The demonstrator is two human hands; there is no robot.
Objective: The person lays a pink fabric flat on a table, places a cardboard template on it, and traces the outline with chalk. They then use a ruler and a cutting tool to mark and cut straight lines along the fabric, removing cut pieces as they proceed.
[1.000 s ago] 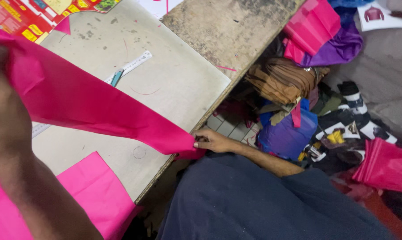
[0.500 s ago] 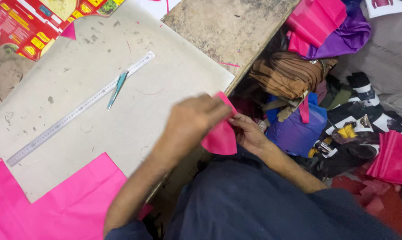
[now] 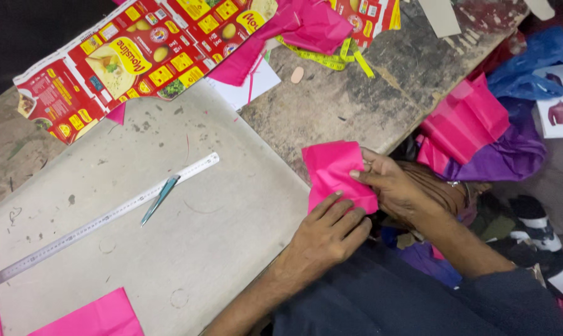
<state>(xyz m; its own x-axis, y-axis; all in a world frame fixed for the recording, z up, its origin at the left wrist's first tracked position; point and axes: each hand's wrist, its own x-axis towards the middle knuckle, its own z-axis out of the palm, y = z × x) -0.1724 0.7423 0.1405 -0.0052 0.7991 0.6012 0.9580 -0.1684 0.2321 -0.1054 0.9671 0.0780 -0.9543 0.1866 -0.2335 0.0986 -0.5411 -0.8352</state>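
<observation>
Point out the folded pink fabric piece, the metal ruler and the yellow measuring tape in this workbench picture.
folded pink fabric piece [image 3: 332,169], head view, on its upper flat face.
metal ruler [image 3: 107,218], head view, around mid-length.
yellow measuring tape [image 3: 322,58], head view, on its loose strip by the pink cloth.

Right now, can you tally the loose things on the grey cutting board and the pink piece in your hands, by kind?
Folded pink fabric piece, held by left hand and right hand: 1
Steel ruler: 1
Teal-handled cutter: 1
Pink fabric pieces at the cutting board's near edge: 1
Total: 4
</observation>
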